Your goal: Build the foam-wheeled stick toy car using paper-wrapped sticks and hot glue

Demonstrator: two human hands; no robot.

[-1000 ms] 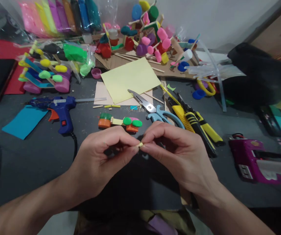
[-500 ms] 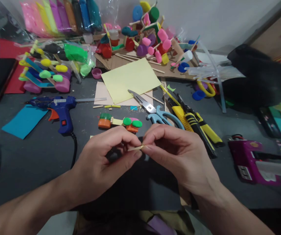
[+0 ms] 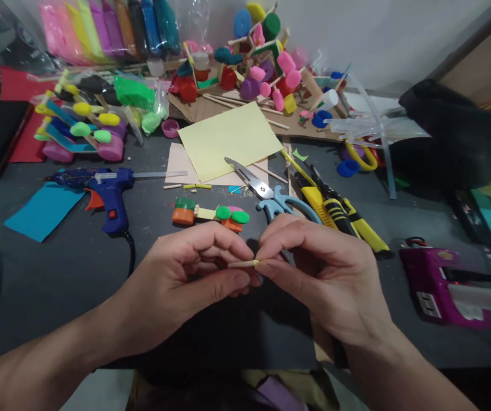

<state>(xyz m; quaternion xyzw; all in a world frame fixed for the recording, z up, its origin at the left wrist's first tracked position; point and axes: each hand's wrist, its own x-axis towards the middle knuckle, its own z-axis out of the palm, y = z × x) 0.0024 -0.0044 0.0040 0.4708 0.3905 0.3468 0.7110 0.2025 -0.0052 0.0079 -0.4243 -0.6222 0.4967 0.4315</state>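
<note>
Between thumb and index finger, my right hand (image 3: pixel 326 274) pinches a short thin wooden stick (image 3: pixel 240 264). A bit of yellow paper (image 3: pixel 256 263) sits round the stick's right end, at the fingertips. My left hand (image 3: pixel 181 274) is curved around the stick's free left end, its thumb and index finger apart, with no grip on it visible. Just beyond the hands lies a small toy car (image 3: pixel 206 214) with orange and green bottle-cap parts. Light-blue-handled scissors (image 3: pixel 266 191) rest behind my right hand.
To the left lie a blue glue gun (image 3: pixel 115 191) and blue paper (image 3: pixel 44 211). Yellow paper (image 3: pixel 230 140) is in the middle. Yellow cutters (image 3: pixel 335 211) and a purple device (image 3: pixel 425 279) are on the right. Colourful toy models (image 3: pixel 266 63) crowd the back.
My left thumb and index finger have parted from the stick they were pinching. My right hand has shifted slightly right, and more of the stick shows.
</note>
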